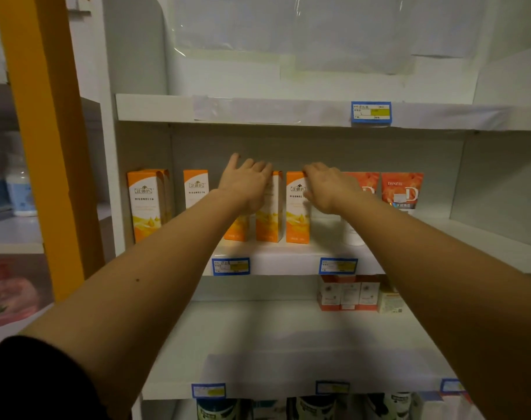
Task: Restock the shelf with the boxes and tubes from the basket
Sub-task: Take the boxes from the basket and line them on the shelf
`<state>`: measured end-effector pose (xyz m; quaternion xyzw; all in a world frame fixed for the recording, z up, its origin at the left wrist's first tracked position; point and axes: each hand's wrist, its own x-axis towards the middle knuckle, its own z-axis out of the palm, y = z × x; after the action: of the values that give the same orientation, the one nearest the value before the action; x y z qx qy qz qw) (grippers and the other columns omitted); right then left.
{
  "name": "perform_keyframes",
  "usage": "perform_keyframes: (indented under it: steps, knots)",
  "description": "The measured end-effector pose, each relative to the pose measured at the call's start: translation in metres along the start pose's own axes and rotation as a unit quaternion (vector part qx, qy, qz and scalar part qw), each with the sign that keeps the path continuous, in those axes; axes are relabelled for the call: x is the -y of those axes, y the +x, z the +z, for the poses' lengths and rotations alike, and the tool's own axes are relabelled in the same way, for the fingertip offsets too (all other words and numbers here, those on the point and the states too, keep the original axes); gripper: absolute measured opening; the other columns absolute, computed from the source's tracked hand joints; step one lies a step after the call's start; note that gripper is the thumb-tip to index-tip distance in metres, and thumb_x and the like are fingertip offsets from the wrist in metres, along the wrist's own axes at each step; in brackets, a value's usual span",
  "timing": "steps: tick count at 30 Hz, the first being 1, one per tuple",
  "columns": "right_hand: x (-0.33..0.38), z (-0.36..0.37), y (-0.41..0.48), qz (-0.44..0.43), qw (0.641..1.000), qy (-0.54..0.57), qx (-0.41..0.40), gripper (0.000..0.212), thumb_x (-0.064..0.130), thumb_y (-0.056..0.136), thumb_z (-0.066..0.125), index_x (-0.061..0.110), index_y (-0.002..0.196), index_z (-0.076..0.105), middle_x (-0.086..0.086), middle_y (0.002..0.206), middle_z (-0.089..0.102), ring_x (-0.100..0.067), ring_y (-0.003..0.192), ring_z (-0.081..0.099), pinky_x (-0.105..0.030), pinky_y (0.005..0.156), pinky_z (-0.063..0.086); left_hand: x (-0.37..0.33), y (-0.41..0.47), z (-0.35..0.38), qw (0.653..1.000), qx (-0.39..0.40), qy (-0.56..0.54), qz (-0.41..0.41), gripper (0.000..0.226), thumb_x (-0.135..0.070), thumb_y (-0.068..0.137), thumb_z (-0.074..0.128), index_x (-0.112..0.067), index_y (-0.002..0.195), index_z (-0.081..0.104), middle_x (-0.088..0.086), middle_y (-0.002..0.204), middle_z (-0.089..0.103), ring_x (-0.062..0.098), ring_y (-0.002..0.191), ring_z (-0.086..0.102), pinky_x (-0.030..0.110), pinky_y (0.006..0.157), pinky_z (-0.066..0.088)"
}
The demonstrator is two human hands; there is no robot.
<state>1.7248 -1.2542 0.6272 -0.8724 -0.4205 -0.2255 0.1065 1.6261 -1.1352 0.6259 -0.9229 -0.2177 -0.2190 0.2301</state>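
Several tall orange-and-white boxes stand in a row on the middle shelf (288, 257). My left hand (246, 184) lies flat with fingers spread against the tops of two of them, one box (268, 221) showing to its right. My right hand (329, 187) holds the top of the rightmost orange box (297, 213), fingers over its upper edge and thumb on its front. Right of that hand stand orange tubes marked with a D (402, 189), and a white tube cap (353, 236) shows under my wrist. The basket is out of view.
Two more orange boxes (149, 204) stand at the shelf's left end. Small red-and-white boxes (349, 294) sit on the shelf below, dark bottles (315, 409) lower still. Blue price labels (370, 112) mark the shelf edges. An orange post (46, 131) rises at left.
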Motion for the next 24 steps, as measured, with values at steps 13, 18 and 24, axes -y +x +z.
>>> perform_keyframes:
  steps: [13, 18, 24]
  knots:
    - [-0.001, 0.044, -0.141, -0.077, 0.997, 0.018, -0.006, 0.032, 0.022, 0.093, 0.047, 0.016, 0.124, 0.052, -0.007, 0.130, 0.052, -0.027, 0.119, 0.047, -0.038, 0.095, 0.038, -0.024, -0.133, 0.035, 0.986, -0.093, -0.115, 0.079, 0.044, -0.023, 0.081, 0.031, -0.008, 0.115, 0.055, 0.014, 0.117, 0.059, 0.033, 0.109, 0.052, 0.039, 0.087, 0.038]
    - [0.001, 0.115, -0.225, -0.071, 0.990, 0.068, 0.102, 0.029, 0.024, 0.092, 0.050, 0.016, 0.119, 0.055, -0.005, 0.125, 0.055, -0.024, 0.115, 0.049, -0.035, 0.094, 0.040, -0.053, -0.215, 0.098, 0.973, 0.013, -0.205, 0.107, 0.033, -0.020, 0.080, 0.042, -0.007, 0.102, 0.063, 0.014, 0.102, 0.066, 0.034, 0.096, 0.059, 0.038, 0.076, 0.045]
    - [0.006, 0.220, -0.310, -0.060, 0.958, 0.070, 0.272, 0.031, 0.022, 0.095, 0.044, 0.015, 0.124, 0.051, -0.005, 0.132, 0.052, -0.023, 0.116, 0.050, -0.030, 0.093, 0.041, -0.098, -0.298, 0.193, 0.944, 0.192, -0.251, 0.098, 0.025, -0.021, 0.083, 0.050, -0.008, 0.100, 0.063, 0.013, 0.106, 0.066, 0.033, 0.101, 0.059, 0.034, 0.077, 0.044]
